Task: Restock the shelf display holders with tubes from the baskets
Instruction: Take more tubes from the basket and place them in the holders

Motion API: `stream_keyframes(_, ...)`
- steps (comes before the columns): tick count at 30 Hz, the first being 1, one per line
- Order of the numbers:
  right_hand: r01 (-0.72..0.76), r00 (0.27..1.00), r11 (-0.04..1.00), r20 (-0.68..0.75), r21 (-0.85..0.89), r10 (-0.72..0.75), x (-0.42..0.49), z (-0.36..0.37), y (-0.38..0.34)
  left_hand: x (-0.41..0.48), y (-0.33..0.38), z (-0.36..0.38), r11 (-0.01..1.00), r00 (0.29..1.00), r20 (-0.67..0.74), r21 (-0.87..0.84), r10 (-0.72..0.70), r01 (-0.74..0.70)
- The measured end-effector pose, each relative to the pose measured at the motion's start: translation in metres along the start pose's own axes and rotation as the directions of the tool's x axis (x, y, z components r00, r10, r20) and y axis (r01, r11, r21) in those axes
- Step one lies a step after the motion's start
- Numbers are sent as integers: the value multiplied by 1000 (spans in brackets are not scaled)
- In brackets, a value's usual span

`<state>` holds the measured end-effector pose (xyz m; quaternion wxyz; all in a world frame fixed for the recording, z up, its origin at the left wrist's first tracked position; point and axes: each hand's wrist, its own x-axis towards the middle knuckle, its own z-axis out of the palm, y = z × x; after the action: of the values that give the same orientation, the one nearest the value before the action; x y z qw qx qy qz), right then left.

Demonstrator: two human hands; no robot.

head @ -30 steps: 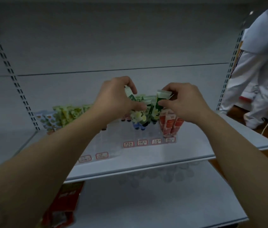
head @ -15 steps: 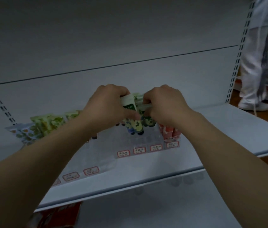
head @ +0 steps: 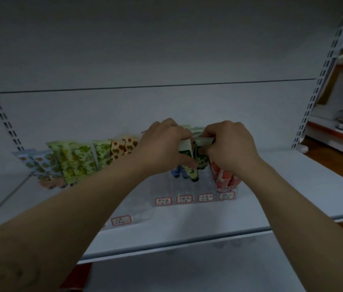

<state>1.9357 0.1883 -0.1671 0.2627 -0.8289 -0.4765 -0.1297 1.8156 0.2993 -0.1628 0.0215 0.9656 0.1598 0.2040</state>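
Nearest you, at the front of the shelf (head: pixel 292 186), sits the clear display holder (head: pixel 206 185) with red price labels (head: pixel 184 199). Just above it your left hand (head: pixel 162 146) grips a bunch of green tubes (head: pixel 190 170) and your right hand (head: pixel 227 144) pinches one crimped top. The tubes are near upright, caps down, over the middle slots, with the red tubes (head: pixel 225 178) just right. Both hands are equally near, so the drop looks straight down. Leaf-print tubes (head: pixel 75 159) stand back left.
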Motion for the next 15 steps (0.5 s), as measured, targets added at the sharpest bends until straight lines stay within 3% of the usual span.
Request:
stream_keyframes(11,-52,998,997,-37,58,54,-4,4,3,1,-6,-1,999,998,53,12,37,-38)
stream_keyframes(15,-12,1000,1000,1,-25,12,-3,2,-2,-1,-12,0,997,995,59,4,80,-80)
